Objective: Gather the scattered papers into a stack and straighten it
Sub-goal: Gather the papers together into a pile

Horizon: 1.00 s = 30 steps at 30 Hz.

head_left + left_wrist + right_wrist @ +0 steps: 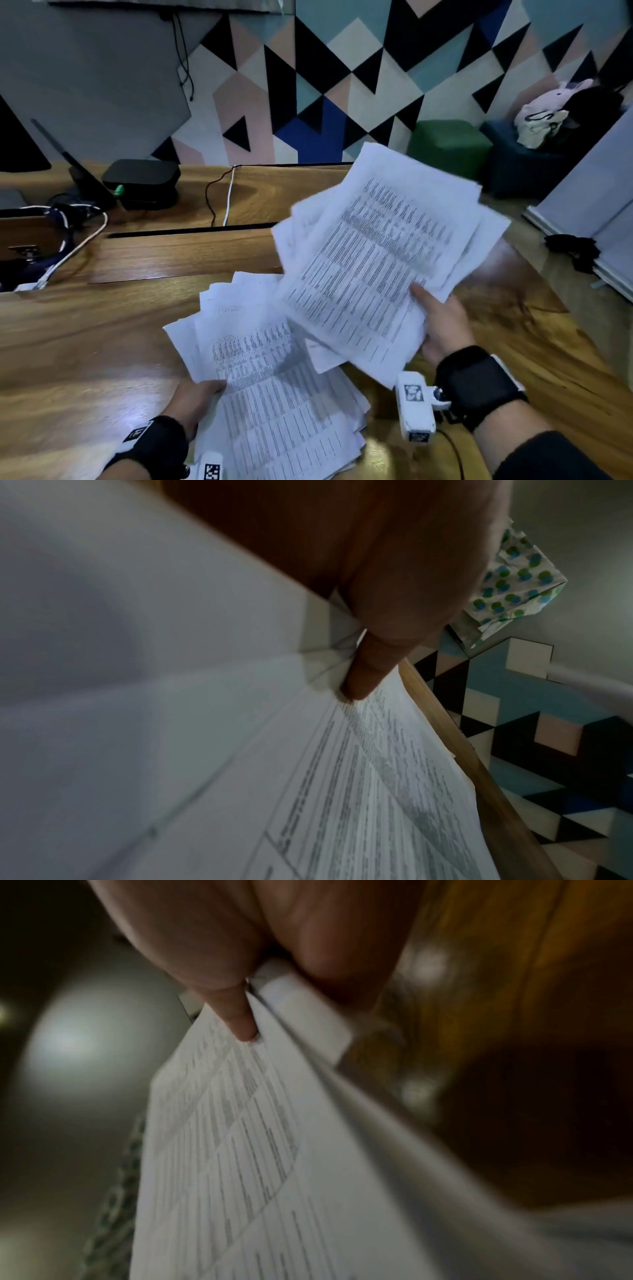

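Scanning left to right across the wooden table (102, 342): at the far left a tangle of white and dark cables (68, 233) trails into an open recess. Just right of it, a black box device (142, 181) with a thin antenna sits at the far edge, before the wall of coloured triangles (308, 85). A black and a white cord (222, 195) run down into the slot in the tabletop.

Near centre, the left hand (195, 397) pinches one bundle of printed papers (267, 377) at its left edge, thumb on top, the other fingers hidden beneath. The left wrist view shows the thumb (369, 674) pressed onto the fanned sheet edges. This bundle is uneven, corners splayed, and whether its near end rests on the table cannot be told.

Right of it, the right hand (442, 325) grips a second bundle of papers (376, 260), raised and tilted above the table, thumb on the printed face, fingers underneath. Its near-left corner overlaps the first bundle, hiding part of it. The sheets are skewed against one another.

Far right, beyond the table: a green stool (448, 144), a dark blue stool (520, 168) carrying bags, then a white board (589, 205) leaning at the frame edge.
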Tool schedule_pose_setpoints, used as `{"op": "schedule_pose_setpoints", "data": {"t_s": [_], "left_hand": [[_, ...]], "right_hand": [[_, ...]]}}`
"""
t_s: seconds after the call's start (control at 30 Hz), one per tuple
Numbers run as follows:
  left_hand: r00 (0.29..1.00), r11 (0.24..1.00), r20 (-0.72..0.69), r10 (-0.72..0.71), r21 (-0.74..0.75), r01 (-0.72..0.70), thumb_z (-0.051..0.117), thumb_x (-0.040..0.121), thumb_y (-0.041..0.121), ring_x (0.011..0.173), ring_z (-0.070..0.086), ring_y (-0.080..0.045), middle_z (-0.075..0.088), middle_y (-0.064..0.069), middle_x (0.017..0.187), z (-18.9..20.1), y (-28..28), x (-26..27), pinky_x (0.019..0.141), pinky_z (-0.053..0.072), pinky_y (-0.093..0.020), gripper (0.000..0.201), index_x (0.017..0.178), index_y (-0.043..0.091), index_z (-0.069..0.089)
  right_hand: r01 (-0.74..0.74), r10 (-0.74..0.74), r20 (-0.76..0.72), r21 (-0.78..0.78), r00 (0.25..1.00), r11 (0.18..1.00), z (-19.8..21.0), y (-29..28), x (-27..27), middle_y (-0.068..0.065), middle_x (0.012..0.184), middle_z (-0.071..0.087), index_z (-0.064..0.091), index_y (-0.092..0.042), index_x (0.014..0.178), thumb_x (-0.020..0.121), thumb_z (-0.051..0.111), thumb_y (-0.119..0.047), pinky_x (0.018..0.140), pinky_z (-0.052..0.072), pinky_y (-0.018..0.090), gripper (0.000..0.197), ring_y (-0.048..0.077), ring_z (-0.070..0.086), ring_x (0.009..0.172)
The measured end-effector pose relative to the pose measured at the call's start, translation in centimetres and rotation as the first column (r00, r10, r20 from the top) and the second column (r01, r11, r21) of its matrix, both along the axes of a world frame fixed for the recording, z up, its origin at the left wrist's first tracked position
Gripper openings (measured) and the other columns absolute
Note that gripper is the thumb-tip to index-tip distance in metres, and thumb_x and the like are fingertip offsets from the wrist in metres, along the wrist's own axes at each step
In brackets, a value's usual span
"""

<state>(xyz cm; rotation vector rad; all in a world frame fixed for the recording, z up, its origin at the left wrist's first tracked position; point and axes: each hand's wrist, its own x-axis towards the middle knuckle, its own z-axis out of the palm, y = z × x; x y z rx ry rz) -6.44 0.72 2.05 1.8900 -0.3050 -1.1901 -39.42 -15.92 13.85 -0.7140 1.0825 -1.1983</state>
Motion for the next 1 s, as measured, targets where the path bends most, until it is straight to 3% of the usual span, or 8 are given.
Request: {"op": "schedule_pose_setpoints", "data": {"t_s": [0.13,0.3,0.5,0.67,0.73,0.8,0.87,1.0], "left_hand": [[0.999,0.999,-0.038,-0.035,0.014,0.036,0.061,0.087,-0.004,0.081,0.072,-0.039,0.078,-0.009,0.074,0.6,-0.6,-0.7,0.074,0.057,-0.043,0.014,0.092,0.007,0.068],[0.995,0.999,-0.095,0.013,0.039,-0.01,0.061,0.087,-0.001,0.084,0.069,-0.04,0.073,-0.023,0.093,0.9,-1.3,-0.8,0.074,0.056,-0.042,0.023,0.109,-0.003,0.065],[0.981,0.999,-0.191,0.021,-0.026,-0.026,0.067,0.087,0.037,0.083,0.066,-0.022,0.072,-0.003,0.088,2.2,-1.7,-1.4,0.073,0.049,-0.033,0.02,0.094,0.019,0.068],[0.991,0.999,-0.129,-0.024,0.032,0.028,0.078,0.078,0.006,0.08,0.072,-0.035,0.075,-0.023,0.093,1.9,-1.5,-1.3,0.073,0.057,-0.039,0.036,0.108,-0.011,0.068],[0.992,0.999,-0.121,-0.025,0.024,0.028,0.071,0.081,-0.003,0.079,0.071,-0.036,0.073,-0.026,0.097,1.9,-1.5,-1.3,0.067,0.056,-0.036,0.03,0.109,-0.013,0.066],[0.99,0.999,-0.137,-0.04,-0.016,0.038,0.07,0.083,-0.002,0.082,0.072,-0.038,0.074,-0.026,0.1,2.5,-1.5,-1.4,0.067,0.057,-0.037,0.028,0.11,-0.01,0.066],[0.983,0.996,-0.168,-0.071,-0.073,0.06,0.068,0.084,-0.003,0.082,0.074,-0.038,0.076,-0.023,0.099,3.1,-1.5,-1.4,0.066,0.059,-0.039,0.025,0.109,-0.005,0.068],[0.95,0.991,-0.306,-0.063,-0.131,0.023,0.069,0.079,0.0,0.091,0.072,-0.043,0.073,-0.027,0.106,3.1,-1.1,-0.5,0.075,0.06,-0.051,0.031,0.11,-0.002,0.068]], "right_hand": [[-0.05,0.086,-0.209,0.171,0.974,0.984,-6.0,2.7,2.6,0.014,0.117,0.07,0.062,-0.005,0.123,0.091,0.059,-0.002,0.097,0.049,0.056,0.032,0.033,0.067,0.105],[-0.156,0.318,-0.459,0.356,0.83,0.921,-11.9,4.7,4.0,0.008,0.097,0.075,0.071,-0.012,0.099,0.084,0.06,-0.006,0.087,0.057,0.046,0.019,0.026,0.071,0.087],[-0.375,0.667,-0.658,0.554,0.35,0.743,-11.9,5.7,4.9,0.012,0.097,0.072,0.063,-0.001,0.106,0.082,0.062,-0.028,0.067,0.052,0.03,0.036,0.022,0.065,0.073],[-0.47,0.777,-0.621,0.658,0.104,0.588,-11.4,5.7,4.8,0.0,0.093,0.058,0.049,-0.013,0.113,0.084,0.062,-0.047,0.06,0.047,0.028,0.047,0.015,0.056,0.075],[-0.497,0.725,-0.655,0.567,0.212,0.657,-11.7,5.3,4.4,-0.002,0.105,0.069,0.058,-0.018,0.109,0.074,0.067,-0.054,0.077,0.056,0.034,0.051,0.016,0.066,0.087],[-0.459,0.576,-0.674,0.374,0.463,0.806,-11.7,4.5,3.7,-0.008,0.106,0.073,0.065,-0.029,0.097,0.073,0.073,-0.044,0.087,0.057,0.039,0.03,0.013,0.07,0.092],[-0.387,0.458,-0.63,0.258,0.627,0.885,-10.8,3.6,3.0,-0.012,0.098,0.075,0.068,-0.029,0.093,0.074,0.079,-0.033,0.083,0.058,0.038,0.021,0.006,0.071,0.087],[-0.414,0.47,-0.396,0.222,0.789,0.883,-9.3,3.0,2.4,-0.002,0.101,0.075,0.069,-0.019,0.097,0.077,0.08,-0.015,0.06,0.054,0.015,0.023,0.002,0.073,0.077]]}}
